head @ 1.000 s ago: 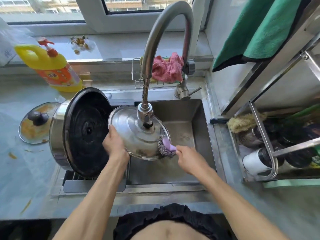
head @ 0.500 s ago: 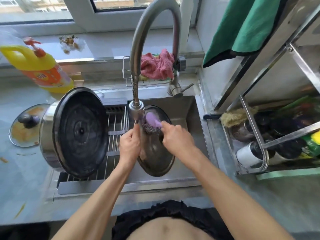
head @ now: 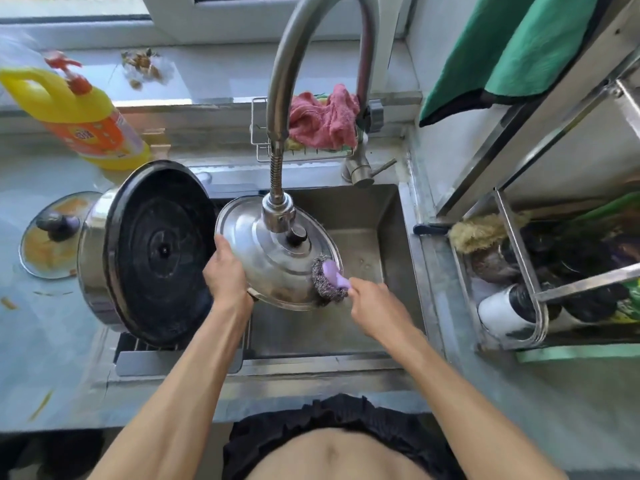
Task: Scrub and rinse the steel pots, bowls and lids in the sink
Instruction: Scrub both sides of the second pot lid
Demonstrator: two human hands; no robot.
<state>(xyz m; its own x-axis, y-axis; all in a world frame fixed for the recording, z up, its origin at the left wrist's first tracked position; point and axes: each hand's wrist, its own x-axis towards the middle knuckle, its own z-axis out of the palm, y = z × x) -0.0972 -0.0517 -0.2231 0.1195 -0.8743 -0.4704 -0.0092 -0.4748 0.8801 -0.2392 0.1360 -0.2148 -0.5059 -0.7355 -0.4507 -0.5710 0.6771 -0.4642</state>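
Gripping the near-left rim of a steel lid (head: 273, 258), the left hand (head: 227, 271) holds it tilted over the sink (head: 363, 220), its domed top and dark knob facing up, directly beneath the faucet (head: 280, 133) head. The left grip is curled round the lid's edge, thumb on top. The right hand (head: 375, 303) pinches the purple handle of a steel-wool scrubber (head: 327, 280); its grip is closed round that handle, and the wool pad is pressed against the lid's near-right edge. Whether water is running cannot be told.

A large steel pot (head: 138, 251) lies on its side at the left of the sink, blackened base facing the camera, resting on a wire rack (head: 166, 344) across the basin. On the table (head: 41, 341) to its left lies a glass lid (head: 52, 237) with orange residue and a dark knob. A yellow detergent bottle (head: 79, 116) stands behind the pot. A pink cloth (head: 322, 116) sits in a wire caddy behind the faucet. At right, a steel shelf rack (head: 519, 271) holds a brush and dark containers; a green towel (head: 519, 46) hangs above.
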